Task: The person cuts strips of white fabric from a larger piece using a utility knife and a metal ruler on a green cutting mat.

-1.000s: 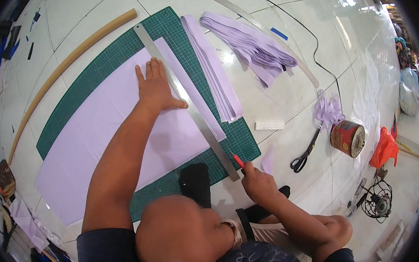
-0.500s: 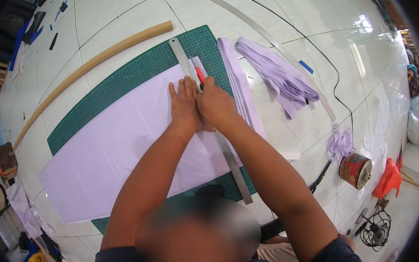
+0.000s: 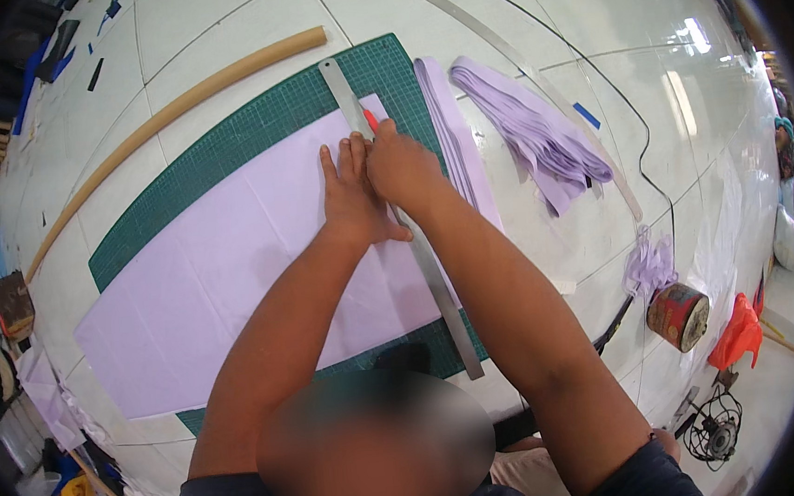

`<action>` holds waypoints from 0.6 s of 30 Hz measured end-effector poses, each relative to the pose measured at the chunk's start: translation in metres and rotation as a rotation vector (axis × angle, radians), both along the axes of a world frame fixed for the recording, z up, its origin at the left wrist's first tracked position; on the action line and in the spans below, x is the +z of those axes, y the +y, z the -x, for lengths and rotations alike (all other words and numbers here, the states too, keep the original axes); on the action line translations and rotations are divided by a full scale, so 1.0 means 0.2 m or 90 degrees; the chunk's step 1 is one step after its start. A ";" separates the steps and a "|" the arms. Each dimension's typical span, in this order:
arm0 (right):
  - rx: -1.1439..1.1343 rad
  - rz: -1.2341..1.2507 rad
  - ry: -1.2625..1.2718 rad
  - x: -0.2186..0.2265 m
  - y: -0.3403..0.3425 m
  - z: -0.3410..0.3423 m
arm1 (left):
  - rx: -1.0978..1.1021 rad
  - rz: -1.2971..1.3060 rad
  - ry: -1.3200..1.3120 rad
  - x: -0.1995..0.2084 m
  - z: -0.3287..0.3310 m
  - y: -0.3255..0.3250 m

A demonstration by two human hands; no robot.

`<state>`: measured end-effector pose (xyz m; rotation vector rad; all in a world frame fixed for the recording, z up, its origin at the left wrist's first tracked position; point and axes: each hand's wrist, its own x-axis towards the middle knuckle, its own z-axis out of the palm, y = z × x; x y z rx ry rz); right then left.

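tube point(image 3: 171, 107) far left, beside green mat point(image 3: 248, 138) | lilac sheet point(image 3: 231, 270) flat on mat | left hand point(image 3: 351, 196) open, pressing sheet by ruler point(image 3: 437, 282) | right hand point(image 3: 400, 166) clenched on red cutter point(image 3: 370, 119) — against ruler edge | cut strips point(image 3: 537, 134) right — tin point(image 3: 678, 316) farther right

Both forearms reach far; the left hand point(image 3: 351, 196) lies flat (fingers together), the right hand point(image 3: 402, 165) closed beside it.
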<state>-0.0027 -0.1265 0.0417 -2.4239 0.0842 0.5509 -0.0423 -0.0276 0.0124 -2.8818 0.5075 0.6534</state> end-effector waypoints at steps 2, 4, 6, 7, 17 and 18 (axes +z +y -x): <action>0.004 0.006 0.021 0.00 -0.02 0.03 | -0.012 -0.012 0.029 0.07 -0.01 0.00; 0.007 0.010 0.054 0.02 -0.03 0.08 | -0.011 -0.022 0.007 0.01 -0.01 0.03; 0.037 0.023 0.072 0.02 -0.10 0.24 | -0.004 -0.037 0.008 0.00 -0.01 0.02; 0.047 0.038 0.085 0.03 -0.17 0.35 | -0.004 -0.040 0.022 0.04 -0.02 -0.02; 0.030 0.113 0.275 0.16 -0.54 1.39 | 0.021 -0.055 0.062 0.10 -0.01 0.00; 0.028 0.119 0.294 0.18 -0.58 1.49 | 0.021 -0.051 0.063 0.10 -0.01 -0.01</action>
